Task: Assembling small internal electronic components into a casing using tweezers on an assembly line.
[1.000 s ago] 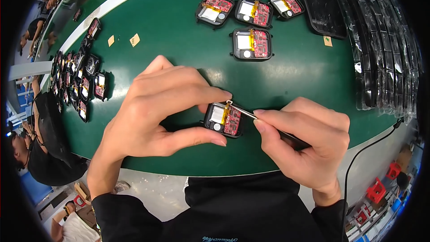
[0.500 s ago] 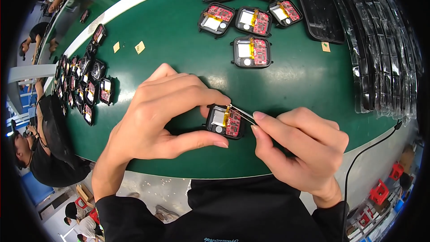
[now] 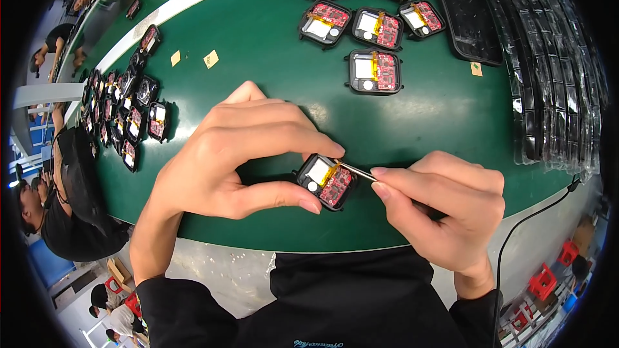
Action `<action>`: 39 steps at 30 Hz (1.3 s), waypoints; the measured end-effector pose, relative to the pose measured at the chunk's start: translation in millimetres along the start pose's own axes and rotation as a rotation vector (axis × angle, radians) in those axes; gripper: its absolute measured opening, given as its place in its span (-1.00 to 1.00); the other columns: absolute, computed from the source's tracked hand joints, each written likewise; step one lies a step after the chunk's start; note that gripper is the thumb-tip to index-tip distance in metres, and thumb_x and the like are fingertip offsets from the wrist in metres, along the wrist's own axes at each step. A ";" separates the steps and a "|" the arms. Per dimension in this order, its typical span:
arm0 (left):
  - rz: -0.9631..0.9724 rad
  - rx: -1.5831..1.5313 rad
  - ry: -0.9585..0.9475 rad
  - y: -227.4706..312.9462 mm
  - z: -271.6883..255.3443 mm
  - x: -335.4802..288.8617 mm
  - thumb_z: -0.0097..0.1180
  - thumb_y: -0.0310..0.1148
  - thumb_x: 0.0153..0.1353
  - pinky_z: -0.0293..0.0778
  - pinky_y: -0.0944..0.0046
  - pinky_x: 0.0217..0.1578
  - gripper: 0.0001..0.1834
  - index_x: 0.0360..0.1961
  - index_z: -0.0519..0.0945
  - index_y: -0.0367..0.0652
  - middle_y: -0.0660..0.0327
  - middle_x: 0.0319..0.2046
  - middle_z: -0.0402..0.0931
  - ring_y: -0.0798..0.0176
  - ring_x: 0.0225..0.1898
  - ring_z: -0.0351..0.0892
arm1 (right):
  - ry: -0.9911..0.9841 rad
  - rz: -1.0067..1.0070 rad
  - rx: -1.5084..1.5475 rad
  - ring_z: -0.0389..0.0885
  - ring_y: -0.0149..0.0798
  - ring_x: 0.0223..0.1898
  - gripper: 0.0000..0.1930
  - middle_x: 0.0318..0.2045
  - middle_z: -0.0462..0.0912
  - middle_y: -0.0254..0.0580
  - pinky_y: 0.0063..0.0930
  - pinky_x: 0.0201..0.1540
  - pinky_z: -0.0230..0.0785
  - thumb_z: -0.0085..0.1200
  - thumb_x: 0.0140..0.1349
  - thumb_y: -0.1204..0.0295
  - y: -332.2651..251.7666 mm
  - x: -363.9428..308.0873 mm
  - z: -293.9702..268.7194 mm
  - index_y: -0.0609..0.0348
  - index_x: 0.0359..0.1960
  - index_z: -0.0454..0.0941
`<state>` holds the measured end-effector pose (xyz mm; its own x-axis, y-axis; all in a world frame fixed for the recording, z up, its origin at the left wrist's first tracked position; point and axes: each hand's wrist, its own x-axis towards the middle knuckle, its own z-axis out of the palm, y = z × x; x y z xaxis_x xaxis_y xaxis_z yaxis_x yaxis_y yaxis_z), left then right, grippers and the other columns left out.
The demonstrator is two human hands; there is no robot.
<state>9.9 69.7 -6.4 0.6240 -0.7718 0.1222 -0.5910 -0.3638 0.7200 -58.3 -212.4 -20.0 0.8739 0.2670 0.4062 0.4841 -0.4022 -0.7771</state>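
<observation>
- Head view: a small black housing (image 3: 316, 193) is held tilted over the green tabletop (image 3: 445, 116), in front of the wearer; whether its underside is rested there cannot be told.
- By the left hand (image 3: 248, 161), the housing is clamped between thumb and fingers.
- By the right hand (image 3: 445, 209), slim metal tweezers (image 3: 358, 171) are pinched, thumb against finger; their tip is placed at the housing's upper edge, beside the yellow tape (image 3: 329, 174). Contact cannot be confirmed.
- Within the housing, a silvery cell (image 3: 319, 171) and a red circuit board (image 3: 337, 187) are exposed. Should the tip slip, the board may be scratched, or the cell's wrapping pierced.
- If the rim is gripped too loosely, the housing may be twisted under tool pressure; the tape could then be torn.
- Farther off, six similar open housings (image 3: 376, 72) are set out.
</observation>
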 end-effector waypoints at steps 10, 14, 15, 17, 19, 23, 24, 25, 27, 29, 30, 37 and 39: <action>0.029 0.005 -0.016 0.2 -1.2 1.7 0.65 0.12 0.01 0.18 0.19 -0.15 -0.34 0.00 0.89 -0.15 0.27 -0.19 0.82 0.27 -0.23 0.70 | -0.012 -0.011 -0.001 0.48 -0.41 -0.67 -0.80 -0.58 0.60 -0.31 -0.48 -0.64 0.23 0.47 0.06 0.75 1.0 -0.8 -0.5 0.34 -0.25 0.85; 0.041 0.012 -0.017 -0.9 0.8 -0.7 0.65 0.12 0.00 0.16 0.19 -0.16 -0.34 0.00 0.90 -0.14 0.28 -0.21 0.80 0.28 -0.25 0.66 | -0.045 -0.008 -0.008 0.48 -0.42 -0.67 -0.80 -0.58 0.60 -0.32 -0.48 -0.64 0.23 0.47 0.06 0.74 1.7 -0.7 -0.5 0.33 -0.26 0.85; 0.039 0.010 -0.013 -1.2 0.9 -1.2 0.65 0.12 0.00 0.16 0.19 -0.16 -0.34 0.00 0.90 -0.14 0.28 -0.21 0.80 0.28 -0.25 0.66 | -0.047 -0.005 -0.008 0.49 -0.42 -0.67 -0.80 -0.58 0.60 -0.32 -0.48 -0.64 0.24 0.47 0.06 0.74 1.7 -0.8 -0.2 0.33 -0.26 0.85; 0.040 0.009 -0.018 -1.9 0.8 -1.8 0.65 0.11 -0.01 0.14 0.18 -0.16 -0.34 0.01 0.90 -0.13 0.29 -0.22 0.79 0.28 -0.26 0.65 | -0.051 -0.002 -0.008 0.49 -0.42 -0.67 -0.81 -0.58 0.60 -0.32 -0.48 -0.64 0.24 0.47 0.05 0.74 1.4 -0.6 1.0 0.33 -0.26 0.85; 0.036 0.004 -0.016 -1.5 0.5 -1.4 0.66 0.11 -0.02 0.14 0.18 -0.17 -0.35 0.00 0.90 -0.13 0.29 -0.22 0.79 0.28 -0.26 0.65 | -0.059 0.010 -0.007 0.50 -0.41 -0.67 -0.80 -0.58 0.59 -0.32 -0.48 -0.63 0.26 0.47 0.04 0.74 0.9 -0.2 2.8 0.32 -0.26 0.85; 0.042 -0.004 0.002 0.9 2.1 -0.6 0.68 0.08 -0.02 0.13 0.18 -0.18 -0.38 -0.03 0.90 -0.12 0.32 -0.26 0.78 0.28 -0.28 0.65 | -0.066 0.010 -0.025 0.50 -0.39 -0.67 -0.79 -0.58 0.59 -0.31 -0.48 -0.63 0.27 0.47 0.04 0.74 -2.0 -0.5 1.9 0.31 -0.26 0.85; 0.041 -0.003 0.001 0.5 2.7 -0.3 0.68 0.08 -0.02 0.13 0.18 -0.18 -0.38 -0.03 0.90 -0.12 0.32 -0.26 0.78 0.28 -0.28 0.65 | -0.061 0.006 -0.016 0.50 -0.39 -0.67 -0.79 -0.57 0.60 -0.32 -0.48 -0.63 0.27 0.47 0.04 0.74 -0.1 -1.0 2.7 0.30 -0.26 0.85; 0.047 -0.009 -0.001 0.1 3.3 0.1 0.69 0.07 -0.02 0.13 0.18 -0.18 -0.40 -0.04 0.90 -0.11 0.33 -0.27 0.78 0.27 -0.29 0.64 | -0.057 0.003 -0.008 0.50 -0.38 -0.67 -0.79 -0.57 0.60 -0.32 -0.48 -0.63 0.27 0.48 0.04 0.73 1.1 -1.6 2.9 0.30 -0.26 0.85; 0.055 -0.012 -0.001 1.1 2.1 0.8 0.69 0.06 -0.01 0.13 0.18 -0.18 -0.41 -0.05 0.90 -0.11 0.34 -0.28 0.78 0.27 -0.30 0.64 | -0.062 0.016 -0.015 0.49 -0.40 -0.67 -0.79 -0.57 0.61 -0.32 -0.49 -0.63 0.26 0.48 0.05 0.73 -2.0 -0.8 2.4 0.30 -0.26 0.86; 0.056 0.024 -0.030 2.4 0.7 0.8 0.70 0.03 0.00 0.15 0.18 -0.18 -0.43 -0.05 0.90 -0.10 0.35 -0.28 0.78 0.27 -0.29 0.65 | -0.067 0.028 -0.022 0.48 -0.42 -0.68 -0.80 -0.57 0.61 -0.33 -0.49 -0.63 0.24 0.48 0.05 0.72 -5.2 -0.7 0.5 0.30 -0.25 0.86; 0.056 0.025 -0.029 2.5 0.6 0.6 0.70 0.03 0.00 0.15 0.18 -0.18 -0.43 -0.05 0.90 -0.10 0.35 -0.28 0.78 0.27 -0.29 0.65 | -0.082 0.064 -0.020 0.47 -0.44 -0.68 -0.80 -0.57 0.62 -0.33 -0.50 -0.64 0.23 0.48 0.06 0.72 -6.5 -0.9 -1.0 0.30 -0.25 0.86; 0.049 0.006 -0.016 2.6 1.9 -0.2 0.71 0.01 0.00 0.20 0.18 -0.15 -0.45 -0.05 0.89 -0.10 0.33 -0.25 0.83 0.26 -0.27 0.68 | -0.059 0.022 0.003 0.45 -0.48 -0.69 -0.82 -0.59 0.62 -0.33 -0.51 -0.64 0.21 0.46 0.09 0.74 -1.5 -2.7 0.7 0.31 -0.26 0.86; 0.047 0.003 -0.011 2.5 2.8 -0.2 0.71 0.01 0.00 0.21 0.18 -0.14 -0.44 -0.05 0.89 -0.10 0.33 -0.24 0.84 0.26 -0.27 0.68 | -0.049 0.007 0.009 0.45 -0.47 -0.69 -0.82 -0.59 0.62 -0.33 -0.50 -0.63 0.22 0.45 0.09 0.74 0.8 -3.5 3.0 0.31 -0.26 0.86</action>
<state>6.8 67.4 -6.5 0.5898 -0.7938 0.1483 -0.6210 -0.3283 0.7118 -61.0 -211.0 -23.5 0.8738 0.3068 0.3774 0.4778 -0.3966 -0.7839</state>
